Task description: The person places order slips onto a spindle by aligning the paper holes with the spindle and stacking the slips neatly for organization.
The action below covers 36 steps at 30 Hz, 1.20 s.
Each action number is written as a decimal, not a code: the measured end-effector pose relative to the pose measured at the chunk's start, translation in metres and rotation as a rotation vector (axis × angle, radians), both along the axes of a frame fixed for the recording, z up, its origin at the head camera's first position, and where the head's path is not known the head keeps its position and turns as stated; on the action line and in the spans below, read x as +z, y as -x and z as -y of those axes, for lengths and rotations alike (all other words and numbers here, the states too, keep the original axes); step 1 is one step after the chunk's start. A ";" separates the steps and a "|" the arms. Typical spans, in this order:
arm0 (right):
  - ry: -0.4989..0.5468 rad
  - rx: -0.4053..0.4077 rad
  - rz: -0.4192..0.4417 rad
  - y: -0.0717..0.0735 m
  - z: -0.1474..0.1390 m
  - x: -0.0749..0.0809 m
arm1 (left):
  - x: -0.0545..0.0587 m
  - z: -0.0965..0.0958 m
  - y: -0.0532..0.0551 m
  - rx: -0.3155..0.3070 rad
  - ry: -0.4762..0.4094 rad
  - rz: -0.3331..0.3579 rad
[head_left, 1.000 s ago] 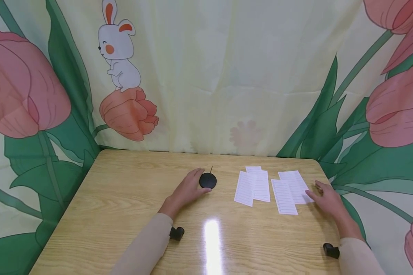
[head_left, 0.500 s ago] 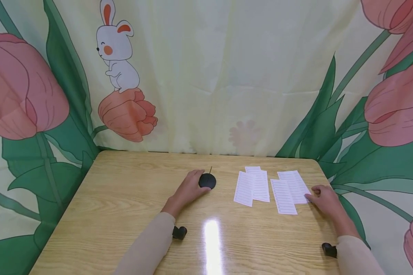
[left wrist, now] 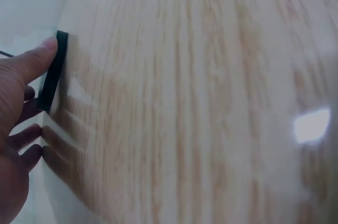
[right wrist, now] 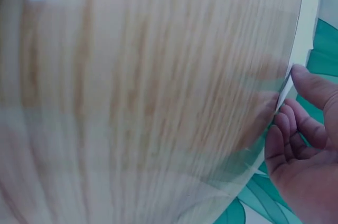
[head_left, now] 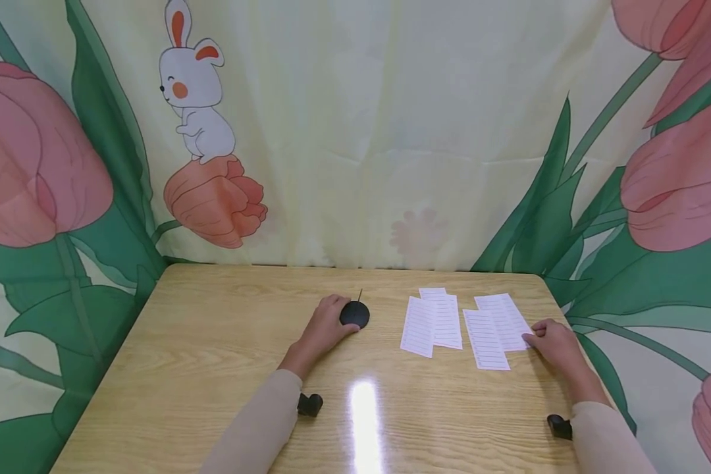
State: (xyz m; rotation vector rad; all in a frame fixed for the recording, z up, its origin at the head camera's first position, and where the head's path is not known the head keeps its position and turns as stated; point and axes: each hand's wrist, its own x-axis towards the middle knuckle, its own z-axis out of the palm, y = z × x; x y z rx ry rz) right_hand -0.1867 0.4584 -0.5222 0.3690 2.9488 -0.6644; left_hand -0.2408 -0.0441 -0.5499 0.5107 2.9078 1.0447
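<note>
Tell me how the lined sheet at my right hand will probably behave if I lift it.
The lined sheet is probably light and floppy, since it looks paper-thin. Lifting it may shift the neighbouring sheet, which partly overlaps it. It could slide easily, as the table looks glossy.

Pale curtain (head_left: 332,131), pink tulips (head_left: 681,178), white rabbit (head_left: 195,79); glossy wooden table (head_left: 213,342), bright glare (head_left: 364,421).

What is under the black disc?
The wooden table shows beside the black disc, which the left hand grips; whatever lies directly beneath is covered and cannot be seen.
</note>
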 end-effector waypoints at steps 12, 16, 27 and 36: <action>0.024 -0.042 0.064 0.003 0.006 0.002 | 0.001 0.000 -0.002 0.005 0.010 -0.020; 0.041 -0.051 0.076 0.003 0.006 0.001 | 0.002 -0.001 -0.002 0.004 0.017 -0.017; 0.097 -0.058 0.131 0.004 0.007 0.000 | -0.002 0.001 -0.004 0.015 0.022 -0.040; 0.086 -0.078 0.137 0.000 0.006 0.003 | -0.003 -0.001 -0.002 0.011 0.015 -0.040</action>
